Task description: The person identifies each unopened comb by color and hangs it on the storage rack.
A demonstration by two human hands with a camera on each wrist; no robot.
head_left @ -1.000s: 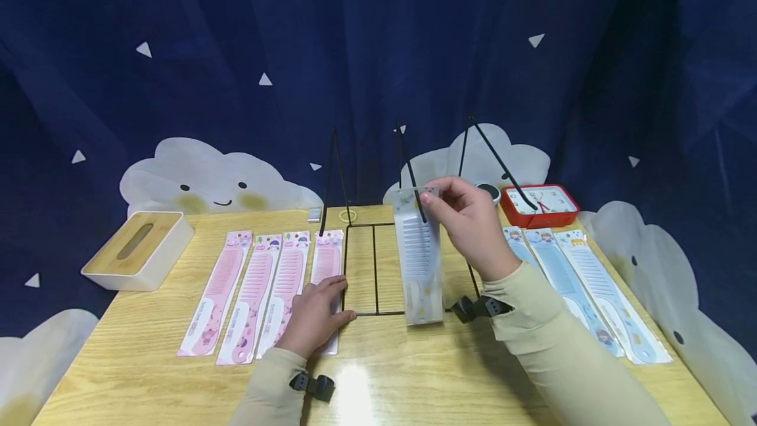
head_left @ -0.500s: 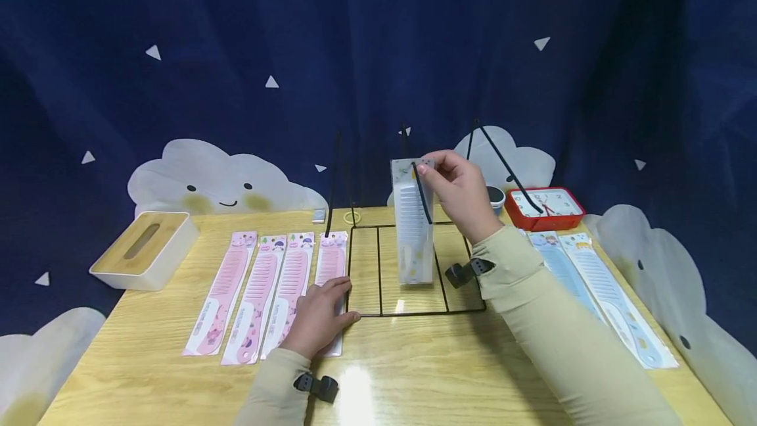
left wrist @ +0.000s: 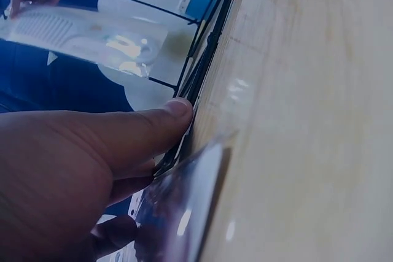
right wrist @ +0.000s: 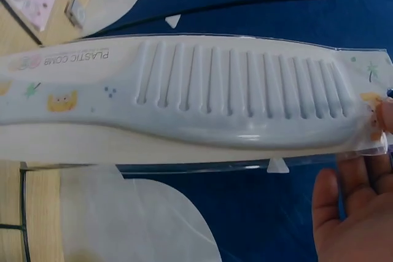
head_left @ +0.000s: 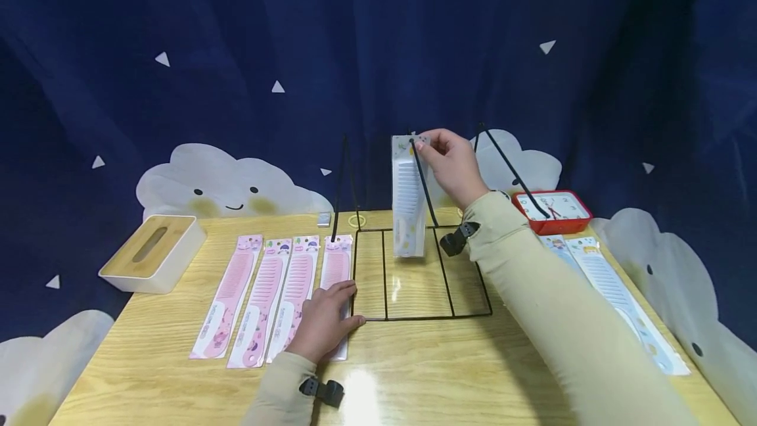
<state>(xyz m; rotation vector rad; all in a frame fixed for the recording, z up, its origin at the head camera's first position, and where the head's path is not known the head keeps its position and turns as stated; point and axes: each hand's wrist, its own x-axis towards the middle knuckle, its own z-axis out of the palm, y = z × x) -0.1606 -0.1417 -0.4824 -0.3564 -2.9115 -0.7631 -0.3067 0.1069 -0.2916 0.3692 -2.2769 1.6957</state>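
My right hand (head_left: 452,166) pinches the top of a packaged light-blue plastic comb (head_left: 408,199), which hangs upright at the middle hook of a black wire display rack (head_left: 386,275). The hook's tip end slopes down in front of the package; whether its hole is fully threaded I cannot tell. In the right wrist view, the comb (right wrist: 239,99) shows its teeth inside clear wrapping. My left hand (head_left: 324,321) rests at the rack's front left corner, fingers relaxed, thumb (left wrist: 175,108) touching the wire. Beneath it lies a packaged pink comb (head_left: 337,265), partly hidden.
Several packaged pink combs (head_left: 260,307) lie to the left, and packaged blue combs (head_left: 609,288) to the right, partly behind my sleeve. A tissue box (head_left: 155,252) stands far left. A red clock (head_left: 552,212) sits behind the right hook. A dark blue curtain (head_left: 378,51) closes the back.
My right hand has lifted the blue comb up and back along the middle hook, away from the hook's front end. My left hand has stayed at the rack's corner.
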